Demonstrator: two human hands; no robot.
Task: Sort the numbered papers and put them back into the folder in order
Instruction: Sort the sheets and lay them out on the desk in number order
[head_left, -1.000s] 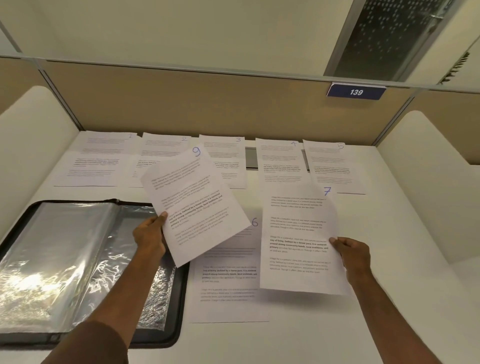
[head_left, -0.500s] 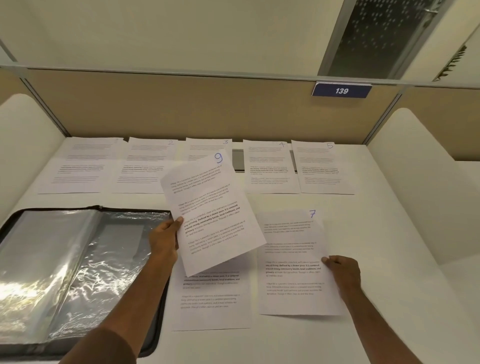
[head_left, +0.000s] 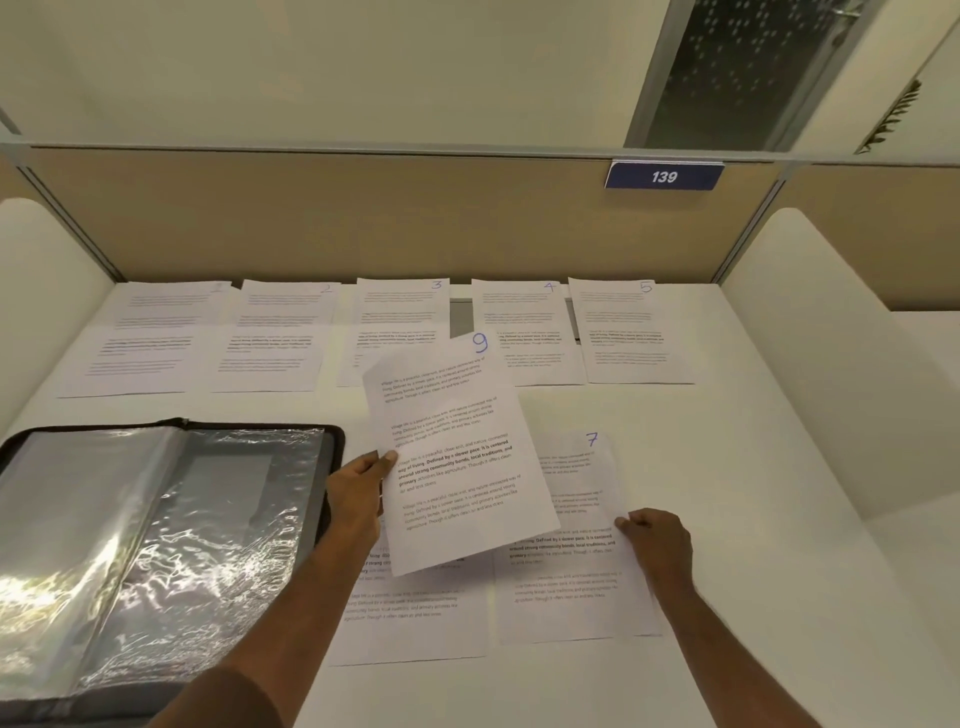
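The person is laying the numbered papers out in order on the surface (head_left: 727, 441); none is in the folder (head_left: 156, 519) yet. The left hand (head_left: 358, 493) pinches paper 9 (head_left: 457, 457) by its edge and holds it up, tilted. The right hand (head_left: 657, 538) has curled fingers pressing on the edge of paper 7 (head_left: 571, 571), which lies flat. I think 9 should go down to the right of the right hand, with a gap for 8.

I count 8 papers: 5 in a row (head_left: 524, 332) beyond the hands, 2 under them, 1 held. There is 1 folder, open, left of the left hand.
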